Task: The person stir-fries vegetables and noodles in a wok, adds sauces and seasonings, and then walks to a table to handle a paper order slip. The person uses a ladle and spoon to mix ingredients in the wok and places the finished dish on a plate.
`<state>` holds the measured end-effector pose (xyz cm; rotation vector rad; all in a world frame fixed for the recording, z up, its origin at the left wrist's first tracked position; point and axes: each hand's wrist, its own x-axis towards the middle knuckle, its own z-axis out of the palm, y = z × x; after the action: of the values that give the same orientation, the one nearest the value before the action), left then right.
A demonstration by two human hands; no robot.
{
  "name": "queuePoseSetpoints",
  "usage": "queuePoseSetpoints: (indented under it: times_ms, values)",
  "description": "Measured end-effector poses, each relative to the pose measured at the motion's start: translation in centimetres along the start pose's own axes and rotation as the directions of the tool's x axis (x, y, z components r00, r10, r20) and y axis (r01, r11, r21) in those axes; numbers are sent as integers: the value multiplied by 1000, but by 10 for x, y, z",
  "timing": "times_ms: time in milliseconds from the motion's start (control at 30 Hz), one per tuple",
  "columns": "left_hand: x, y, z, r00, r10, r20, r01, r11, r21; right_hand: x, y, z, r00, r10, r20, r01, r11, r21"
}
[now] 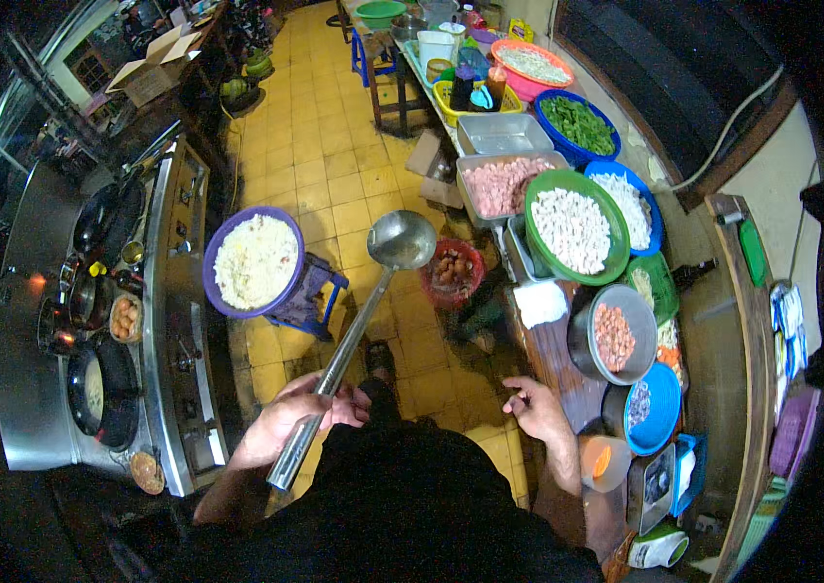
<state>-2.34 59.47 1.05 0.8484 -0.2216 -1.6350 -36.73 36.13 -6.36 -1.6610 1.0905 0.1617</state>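
A long-handled metal ladle [401, 240] slants across my front, its bowl pointing away from me. My left hand [310, 412] grips its tubular handle near the lower end. My right hand [534, 409] holds nothing, its fingers loosely bent and apart, beside the edge of the wooden table [554, 342]. On that table, a grey bowl of orange-pink pieces [613, 337] and a sheet of white paper [541, 304] are among the things nearest the right hand. Ahead of my left hand, a purple basin of cooked rice [255, 262] rests on a blue plastic stool [313, 295].
At left, a metal stove [171, 306] carries a wok with pale contents [95, 390] and a container of eggs [125, 318]. A red basin of eggshells [453, 273] sits on the tiled floor. Along the right table are a green basin of white pieces [572, 222] and leafy greens [578, 125].
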Motion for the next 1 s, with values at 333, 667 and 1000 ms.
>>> queuePoseSetpoints:
  times_ms: [333, 667, 1000]
  values:
    - [176, 188, -109, 991, -25, 130, -3, 978, 208, 210, -160, -77, 944, -327, 51, 318, 938, 138]
    - [321, 410, -171, 999, -5, -42, 5, 1000, 6, 417, -450, -122, 90, -872, 482, 541, 449, 711]
    - [474, 626, -324, 991, 114, -75, -114, 993, 7, 688, -672, -215, -243, -750, 615, 730, 276, 625]
